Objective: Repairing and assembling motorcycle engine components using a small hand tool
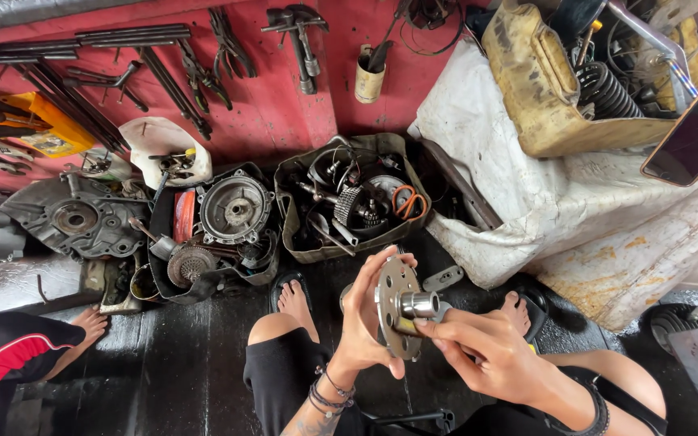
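My left hand (363, 323) grips the rim of a round metal disc with holes (392, 284), held upright in front of my knees. A shiny cylindrical hub (420, 304) sticks out from the disc's middle. My right hand (486, 351) pinches that hub and the disc's lower edge with thumb and fingers. Both hands are over the dark wooden floor (187, 363), between my bare feet (294, 300).
A cut-open container of gears and engine parts (349, 202) lies just ahead. Another tub with a round cover (234, 210) and an engine casing (74, 216) sit left. Tools hang on the red wall (284, 105). Another person's foot (90, 323) is at left. White sacks (543, 202) rise on the right.
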